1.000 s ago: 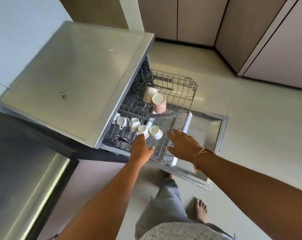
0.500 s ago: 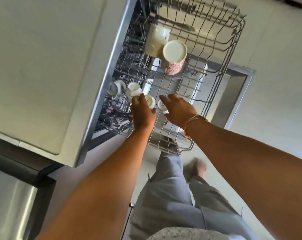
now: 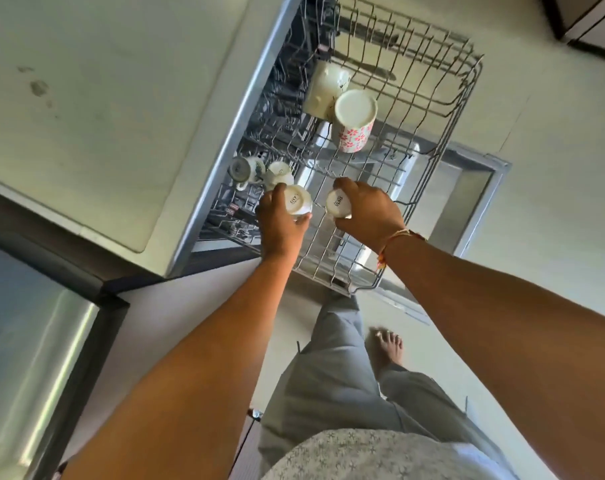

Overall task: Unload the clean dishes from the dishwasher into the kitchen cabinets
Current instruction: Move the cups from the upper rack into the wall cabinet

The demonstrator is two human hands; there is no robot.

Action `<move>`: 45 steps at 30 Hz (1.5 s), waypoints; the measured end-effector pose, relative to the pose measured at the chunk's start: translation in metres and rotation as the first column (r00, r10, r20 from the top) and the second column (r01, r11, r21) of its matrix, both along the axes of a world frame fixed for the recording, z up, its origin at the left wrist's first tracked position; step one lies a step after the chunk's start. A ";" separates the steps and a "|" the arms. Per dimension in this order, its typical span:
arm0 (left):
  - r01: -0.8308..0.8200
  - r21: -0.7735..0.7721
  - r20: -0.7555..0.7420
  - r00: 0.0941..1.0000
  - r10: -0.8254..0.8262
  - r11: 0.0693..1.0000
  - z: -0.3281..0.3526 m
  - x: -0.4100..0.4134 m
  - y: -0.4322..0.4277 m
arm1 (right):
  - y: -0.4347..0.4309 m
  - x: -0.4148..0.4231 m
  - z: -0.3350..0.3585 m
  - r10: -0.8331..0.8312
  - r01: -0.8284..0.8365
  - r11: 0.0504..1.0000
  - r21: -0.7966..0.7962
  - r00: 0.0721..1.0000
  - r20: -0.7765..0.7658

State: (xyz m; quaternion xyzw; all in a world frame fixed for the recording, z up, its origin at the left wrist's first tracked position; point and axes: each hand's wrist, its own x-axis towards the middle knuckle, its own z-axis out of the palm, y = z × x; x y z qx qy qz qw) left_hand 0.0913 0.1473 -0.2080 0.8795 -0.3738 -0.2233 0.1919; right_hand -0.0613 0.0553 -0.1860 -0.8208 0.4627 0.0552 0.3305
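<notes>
My left hand (image 3: 280,223) grips one small upturned white ceramic cup (image 3: 296,204), my right hand (image 3: 366,216) another (image 3: 339,206), over the grey wire dishwasher rack (image 3: 429,140).

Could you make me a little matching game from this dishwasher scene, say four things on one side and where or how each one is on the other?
Things:
1. cup with pink flowers
2. left hand
3. right hand
4. green-patterned cup

States:
A. wears a thread band at the wrist, closed on a small white cup
B. upside down in the middle of the rack
C. nearest the counter edge, untouched
D. bare wrist, closed on a small white cup

Pairs: 1-B, 2-D, 3-A, 4-C
</notes>
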 end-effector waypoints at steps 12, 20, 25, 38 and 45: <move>-0.053 -0.375 0.055 0.995 0.079 0.925 0.171 -0.099 0.109 | 0.079 -0.094 0.153 0.051 0.019 0.985 -0.172 0.918 0.394; -0.202 -0.631 0.063 0.949 0.308 0.749 0.283 -0.104 0.228 | 0.147 -0.072 0.248 0.320 -0.135 0.930 -0.343 0.757 0.569; -0.321 -0.752 0.061 0.836 0.546 0.575 0.347 -0.081 0.318 | 0.220 -0.013 0.317 0.402 -0.310 0.913 -0.266 0.572 0.715; -0.280 -0.934 0.064 0.483 0.873 0.223 0.498 0.005 0.528 | 0.427 0.159 0.482 0.498 -0.569 0.721 -0.395 0.030 0.867; -0.122 -0.969 0.166 0.315 0.934 0.214 0.603 0.104 0.615 | 0.522 0.267 0.588 0.465 -0.546 0.692 -0.473 -0.164 0.870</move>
